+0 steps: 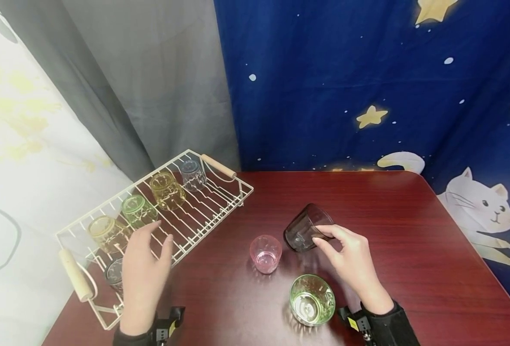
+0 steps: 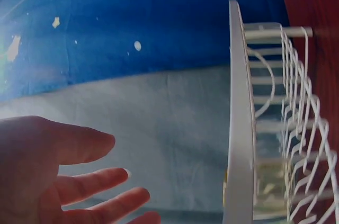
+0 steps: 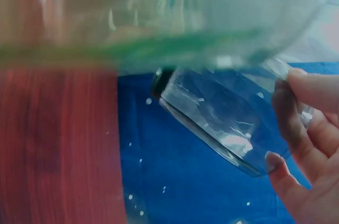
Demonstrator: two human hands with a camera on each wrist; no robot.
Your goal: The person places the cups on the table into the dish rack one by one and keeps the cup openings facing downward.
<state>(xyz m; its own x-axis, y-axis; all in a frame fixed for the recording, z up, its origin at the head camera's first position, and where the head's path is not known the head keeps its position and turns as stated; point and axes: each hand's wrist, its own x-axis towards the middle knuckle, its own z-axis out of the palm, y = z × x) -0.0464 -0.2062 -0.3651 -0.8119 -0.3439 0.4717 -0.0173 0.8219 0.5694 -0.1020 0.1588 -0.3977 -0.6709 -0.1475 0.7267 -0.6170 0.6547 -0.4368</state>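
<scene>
Pinched by its rim, a dark grey glass (image 1: 303,229) tilts in my right hand (image 1: 353,257), its mouth toward the hand; the right wrist view shows thumb and fingers on the rim of this glass (image 3: 212,118). Left of it stands a small pink glass (image 1: 266,254), mouth up. Nearer me is a green glass (image 1: 312,300), also upright. My left hand (image 1: 144,269) hovers over the near side of a cream wire rack (image 1: 203,230), fingers relaxed and holding nothing; in the left wrist view this hand (image 2: 79,176) is apart from the rack.
Several glasses stand upside down in the rack: a blue-grey one (image 1: 192,175), a yellow one (image 1: 167,191), a green one (image 1: 139,210), an amber one (image 1: 107,233) and a dark one (image 1: 114,273) partly behind my left hand. The rack has wooden handles (image 1: 218,166). Curtains (image 1: 315,96) hang behind the red-brown table (image 1: 393,206).
</scene>
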